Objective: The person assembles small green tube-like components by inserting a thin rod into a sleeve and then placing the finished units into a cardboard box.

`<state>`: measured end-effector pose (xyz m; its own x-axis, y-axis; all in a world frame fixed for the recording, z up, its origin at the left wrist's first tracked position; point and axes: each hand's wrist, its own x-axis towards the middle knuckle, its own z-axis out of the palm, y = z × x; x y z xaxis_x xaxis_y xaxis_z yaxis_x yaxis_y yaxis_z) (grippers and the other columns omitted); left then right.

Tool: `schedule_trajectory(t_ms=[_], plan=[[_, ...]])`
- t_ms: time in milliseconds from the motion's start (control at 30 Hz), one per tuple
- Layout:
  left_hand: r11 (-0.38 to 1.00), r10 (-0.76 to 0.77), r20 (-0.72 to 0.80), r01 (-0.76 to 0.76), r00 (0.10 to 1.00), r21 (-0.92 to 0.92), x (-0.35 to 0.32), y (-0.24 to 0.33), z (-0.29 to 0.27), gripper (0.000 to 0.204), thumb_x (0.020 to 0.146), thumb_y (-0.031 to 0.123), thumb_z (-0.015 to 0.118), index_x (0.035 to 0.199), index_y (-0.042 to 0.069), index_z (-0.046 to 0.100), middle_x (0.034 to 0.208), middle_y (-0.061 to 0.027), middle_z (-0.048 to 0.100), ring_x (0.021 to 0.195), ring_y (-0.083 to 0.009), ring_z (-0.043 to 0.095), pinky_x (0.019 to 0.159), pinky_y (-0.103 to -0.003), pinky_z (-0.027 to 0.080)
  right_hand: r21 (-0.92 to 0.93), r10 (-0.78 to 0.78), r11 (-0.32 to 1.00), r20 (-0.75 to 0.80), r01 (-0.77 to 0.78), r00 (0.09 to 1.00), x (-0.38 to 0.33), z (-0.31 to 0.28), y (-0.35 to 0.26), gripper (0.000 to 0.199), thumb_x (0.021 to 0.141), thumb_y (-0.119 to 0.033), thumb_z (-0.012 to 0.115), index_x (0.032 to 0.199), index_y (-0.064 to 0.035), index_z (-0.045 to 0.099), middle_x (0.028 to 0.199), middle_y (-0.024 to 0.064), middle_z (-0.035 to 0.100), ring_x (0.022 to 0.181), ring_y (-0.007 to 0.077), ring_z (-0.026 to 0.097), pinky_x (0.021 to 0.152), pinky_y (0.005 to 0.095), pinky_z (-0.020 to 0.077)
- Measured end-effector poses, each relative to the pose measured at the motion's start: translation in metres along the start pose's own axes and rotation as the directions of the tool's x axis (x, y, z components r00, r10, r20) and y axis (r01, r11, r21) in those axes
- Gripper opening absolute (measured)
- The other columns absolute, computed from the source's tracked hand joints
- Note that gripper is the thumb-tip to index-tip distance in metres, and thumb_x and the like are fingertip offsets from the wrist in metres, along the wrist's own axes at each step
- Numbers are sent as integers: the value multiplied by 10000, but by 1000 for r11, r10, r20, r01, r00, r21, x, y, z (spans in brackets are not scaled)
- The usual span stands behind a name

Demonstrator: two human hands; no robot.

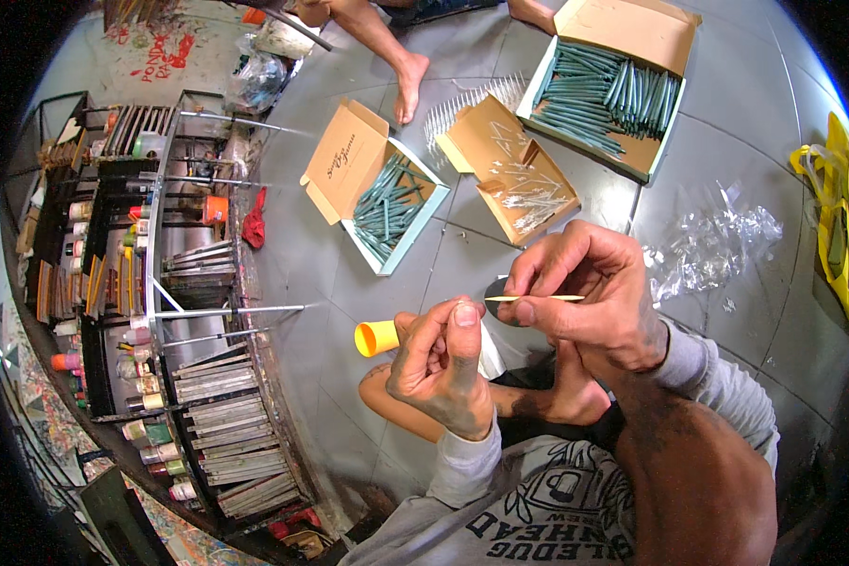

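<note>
1. The right hand (599, 292) has its fingers pinched tight on a thin yellow stick (566, 298). The stick lies nearly flat, just right of the middle of the frame.
2. The left hand (448, 368) is just beside the stick's left tip. Its thumb and finger are pressed together. I cannot tell if something tiny is between them.
3. This looks like the middle of the work to me. The yellow stick is up off the floor (745, 123), and its left tip looks bare.
4. At the upper right, a big box (623, 28) has lots of green sticks (585, 94) in it. Near the upper middle, a smaller box (363, 127) has a messy pile of green sticks too.
5. Between them, a brown box (489, 127) has thin white bits (533, 198) inside, so those are not all used up. I cannot tell which green sticks are finished.
</note>
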<state>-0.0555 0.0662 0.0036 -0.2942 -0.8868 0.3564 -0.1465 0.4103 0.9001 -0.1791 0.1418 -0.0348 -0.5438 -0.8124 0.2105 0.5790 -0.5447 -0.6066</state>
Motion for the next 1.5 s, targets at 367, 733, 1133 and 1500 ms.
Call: schedule_trajectory(t_ms=[367,733,1133,1500], plan=[[996,89,2,-89,996,7,-1,2,2,199,844,111,742,907,-76,716,814,-37,584,800,-123,532,750,-268,398,-89,-36,995,-14,35,999,0,7,-5,143,817,72,752,816,3,626,967,162,701,915,179,668,829,325,538],[995,97,28,-98,995,18,-1,1,-2,181,838,101,755,913,-61,728,804,-29,573,777,-111,528,727,-260,394,-89,-36,995,-8,35,999,1,8,-4,135,826,86,737,823,15,623,968,176,698,918,194,676,841,341,556],[986,166,-16,-166,986,-24,3,0,3,117,769,41,808,866,-14,771,654,36,622,640,-62,345,539,-242,260,-51,-41,998,-41,39,998,0,8,-1,145,830,87,736,826,12,613,973,177,698,908,192,677,817,339,560],[984,176,-19,-176,984,-9,3,1,4,118,769,44,809,866,-12,773,630,49,576,629,-60,327,541,-242,244,-17,-11,1000,-44,10,999,-1,7,-4,151,838,90,731,837,15,600,972,186,696,911,205,683,828,353,566]])
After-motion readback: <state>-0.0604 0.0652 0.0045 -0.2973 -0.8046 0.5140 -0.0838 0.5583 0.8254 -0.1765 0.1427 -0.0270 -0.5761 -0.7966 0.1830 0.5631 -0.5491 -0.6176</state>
